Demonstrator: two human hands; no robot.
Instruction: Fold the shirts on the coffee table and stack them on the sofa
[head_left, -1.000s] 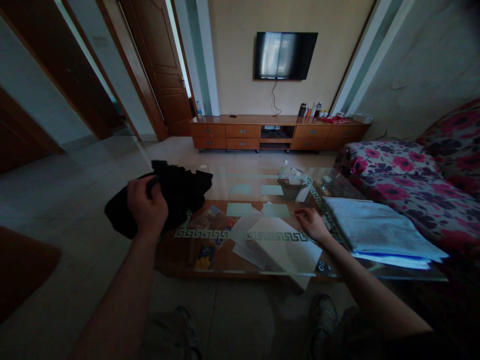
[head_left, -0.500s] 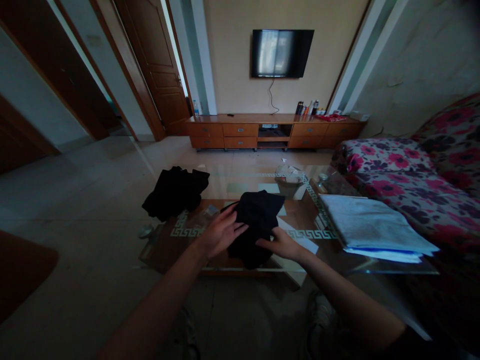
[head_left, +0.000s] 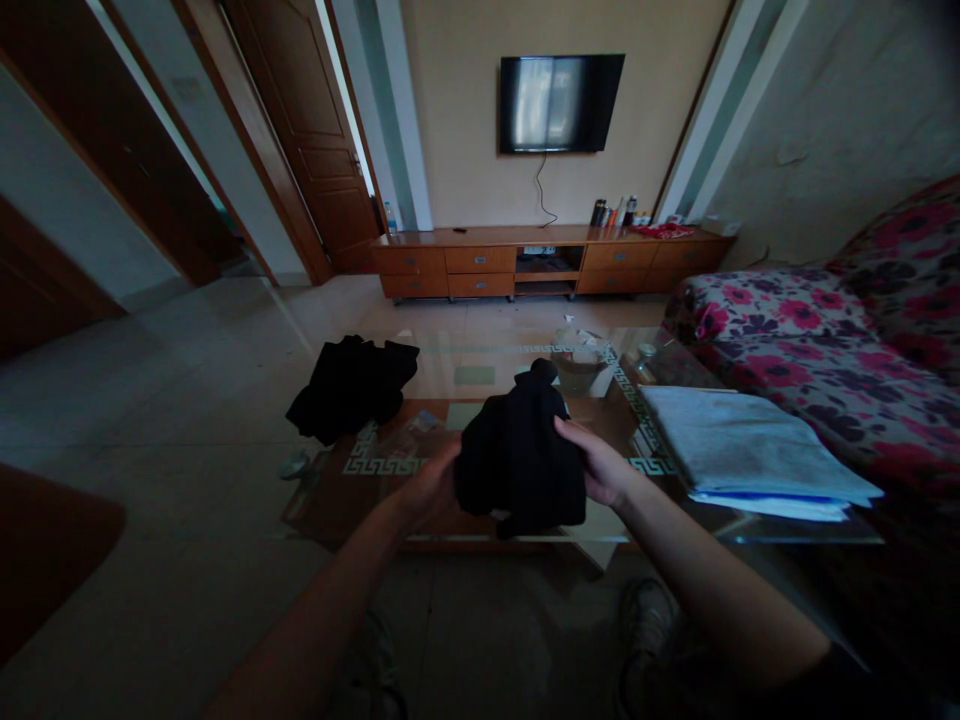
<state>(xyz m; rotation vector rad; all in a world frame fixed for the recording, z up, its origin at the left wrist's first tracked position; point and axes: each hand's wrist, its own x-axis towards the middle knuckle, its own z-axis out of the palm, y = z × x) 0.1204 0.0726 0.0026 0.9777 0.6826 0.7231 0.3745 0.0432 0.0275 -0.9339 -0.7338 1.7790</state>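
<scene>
A bundle of black cloth (head_left: 521, 455), bunched or folded and too dark to tell its kind, is held between both hands over the near side of the glass coffee table (head_left: 315, 505). My left hand (head_left: 435, 480) grips its left side, the fingers partly hidden behind it. On the right side my right hand (head_left: 592, 462) clasps it with the thumb in front. Another heap of black cloth (head_left: 352, 388) lies at the table's far left corner. Folded light grey-blue cloth (head_left: 750, 445) rests in a stack on the right end.
Beyond the table a low wooden TV cabinet (head_left: 480, 262) stands along the wall, with bottles (head_left: 615, 213) on top. A flowered sofa (head_left: 795, 365) is at the right. Crumpled clear plastic (head_left: 585, 348) shows near the table's far edge.
My left hand has moved from the front of the black cloth to its left side, and my right hand has shifted up its right side. The cloth is turned and more compactly bunched.
</scene>
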